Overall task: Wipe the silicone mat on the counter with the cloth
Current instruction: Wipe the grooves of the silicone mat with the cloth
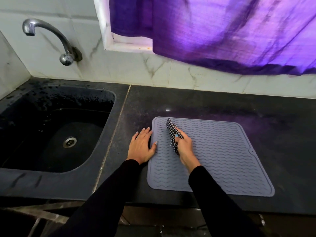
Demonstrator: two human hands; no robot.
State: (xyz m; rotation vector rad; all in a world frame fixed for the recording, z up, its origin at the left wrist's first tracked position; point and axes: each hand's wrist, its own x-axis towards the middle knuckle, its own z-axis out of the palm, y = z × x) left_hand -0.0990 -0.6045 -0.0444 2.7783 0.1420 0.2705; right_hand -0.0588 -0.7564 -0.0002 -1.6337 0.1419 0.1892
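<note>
I note the mat [222, 156] flat on the tabletop [213, 103], right of the sink [56, 127]. My right hand [185, 145] has a closed grip on the cloth [171, 130], on the mat's left part. My left hand [141, 147] rests flat, fingers straight, at the mat's left edge

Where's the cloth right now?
In the head view, the checkered cloth is gripped in the right hand over the left part of the grey silicone mat, right of the sink.
</note>
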